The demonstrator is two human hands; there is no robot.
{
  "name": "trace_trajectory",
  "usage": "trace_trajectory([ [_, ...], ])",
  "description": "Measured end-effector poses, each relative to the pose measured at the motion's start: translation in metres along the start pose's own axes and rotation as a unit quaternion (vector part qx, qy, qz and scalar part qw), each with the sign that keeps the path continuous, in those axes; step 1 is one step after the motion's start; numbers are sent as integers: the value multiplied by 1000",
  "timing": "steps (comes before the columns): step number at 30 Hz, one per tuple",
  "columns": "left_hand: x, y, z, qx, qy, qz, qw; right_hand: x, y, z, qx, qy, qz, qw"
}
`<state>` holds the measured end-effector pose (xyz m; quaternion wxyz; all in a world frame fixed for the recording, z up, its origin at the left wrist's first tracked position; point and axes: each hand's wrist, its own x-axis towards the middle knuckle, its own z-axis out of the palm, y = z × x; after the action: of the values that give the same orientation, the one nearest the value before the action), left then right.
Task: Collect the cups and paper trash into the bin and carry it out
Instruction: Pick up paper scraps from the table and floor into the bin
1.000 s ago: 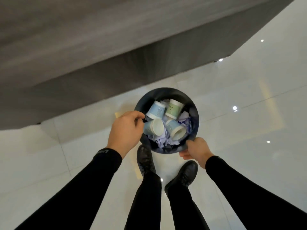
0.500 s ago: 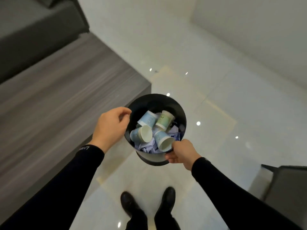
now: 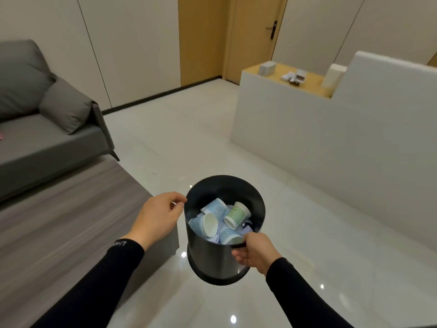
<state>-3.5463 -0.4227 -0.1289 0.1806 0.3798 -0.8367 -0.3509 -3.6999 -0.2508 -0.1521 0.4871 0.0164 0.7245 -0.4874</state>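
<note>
Inside the bin (image 3: 212, 259), crumpled paper (image 3: 214, 238) lies mostly buried under the cups (image 3: 207, 223), and the bin's floor is hidden. The right hand (image 3: 254, 250) covers part of the near rim. Small items (image 3: 293, 76) on the counter beyond the bin are too small to identify.

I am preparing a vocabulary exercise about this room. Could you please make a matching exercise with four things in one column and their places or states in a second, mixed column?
Things:
1. bin
2. green cup
3. sofa
4. door

Places or states:
a. shut, at the far wall
b. held up by both hands
c. at the left, with a grey cushion
d. lying inside among blue cups

Pairs: 1-b, 2-d, 3-c, 4-a
</note>
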Motion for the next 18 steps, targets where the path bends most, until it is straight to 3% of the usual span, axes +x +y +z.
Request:
trace_trajectory([
  [8, 86, 4, 36, -20, -7, -15, 1000, 59, -68, -12, -29, 11, 12, 999],
  [18, 303, -13, 64, -67, -19, -40, 997, 209, -202, 14, -93, 25, 46, 994],
])
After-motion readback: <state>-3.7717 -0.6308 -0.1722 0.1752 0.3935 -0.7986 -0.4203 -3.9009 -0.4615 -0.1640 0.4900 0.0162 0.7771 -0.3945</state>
